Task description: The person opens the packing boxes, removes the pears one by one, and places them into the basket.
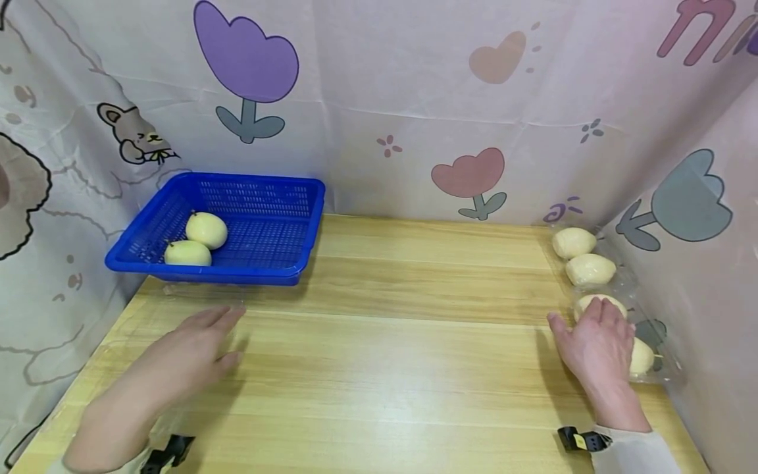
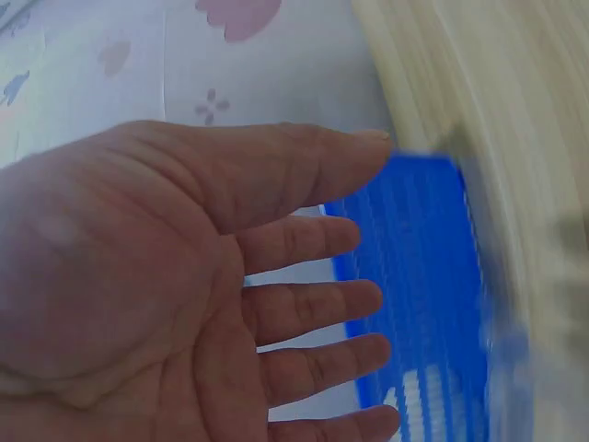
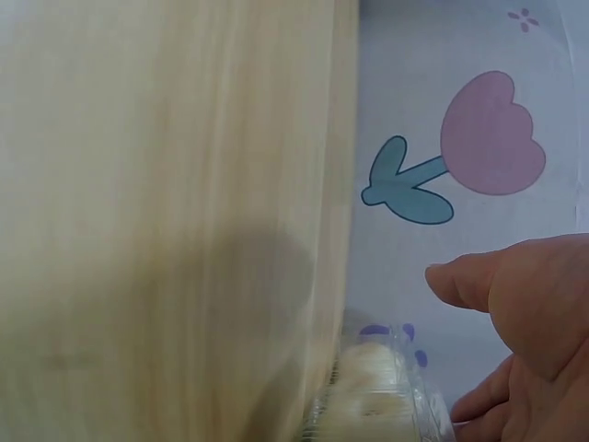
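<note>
Hands apart, fingers loose: left hand (image 1: pixel 200 345) by basket (image 1: pixel 260 271), bench's (image 1: pixel 379 375) back-left corner; right hand (image 1: pixel 598 342) over fruit (image 1: pixel 590 269), right edge, contact unclear. Clear tray (image 1: pixel 624 283) probably keeps them lined up.

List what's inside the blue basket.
Two pale fruits lie in the left part of the blue basket, one behind the other. The near rim hides the closer fruit's bottom; what's beneath both is covered.
</note>
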The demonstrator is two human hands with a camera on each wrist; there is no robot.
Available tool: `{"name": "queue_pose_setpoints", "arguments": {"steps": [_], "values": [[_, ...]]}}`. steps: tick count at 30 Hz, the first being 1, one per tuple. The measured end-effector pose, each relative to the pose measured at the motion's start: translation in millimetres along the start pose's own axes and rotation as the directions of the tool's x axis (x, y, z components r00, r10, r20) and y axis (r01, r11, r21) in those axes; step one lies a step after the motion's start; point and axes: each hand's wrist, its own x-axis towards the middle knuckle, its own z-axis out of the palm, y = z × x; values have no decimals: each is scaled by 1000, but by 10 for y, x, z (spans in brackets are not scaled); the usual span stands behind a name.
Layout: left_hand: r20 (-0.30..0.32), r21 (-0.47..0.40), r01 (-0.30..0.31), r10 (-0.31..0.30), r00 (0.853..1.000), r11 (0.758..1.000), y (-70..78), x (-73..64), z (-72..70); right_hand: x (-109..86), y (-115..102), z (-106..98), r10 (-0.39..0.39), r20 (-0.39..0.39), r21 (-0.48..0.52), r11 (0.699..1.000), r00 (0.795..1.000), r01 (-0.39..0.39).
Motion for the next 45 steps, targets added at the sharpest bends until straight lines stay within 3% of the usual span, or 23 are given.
{"name": "queue_pose_setpoints", "arguments": {"steps": [9,16,25,30,35,40,45], "values": [[-10,-42,-126,126,992,991,408,219,167,-77,-31,86,-55,-44,-25,998,997,54],[103,-138,-124,138,985,983,650,394,272,-146,-96,105,-66,-58,-21,998,996,65],[197,-193,-94,132,972,977,756,534,428,-204,-180,127,-97,-23,-21,995,995,96],[171,-230,-112,154,973,967,796,631,533,-264,-233,112,-146,-55,-15,989,988,146],[97,-271,-198,232,968,942,865,774,686,-273,-258,71,-183,-107,7,983,977,185],[55,-285,-277,304,951,918,984,913,798,-204,-195,2,-110,-93,51,992,990,115],[60,-310,-296,329,943,904,1113,1010,848,-167,-112,-23,-42,-21,4,999,999,42]]}}
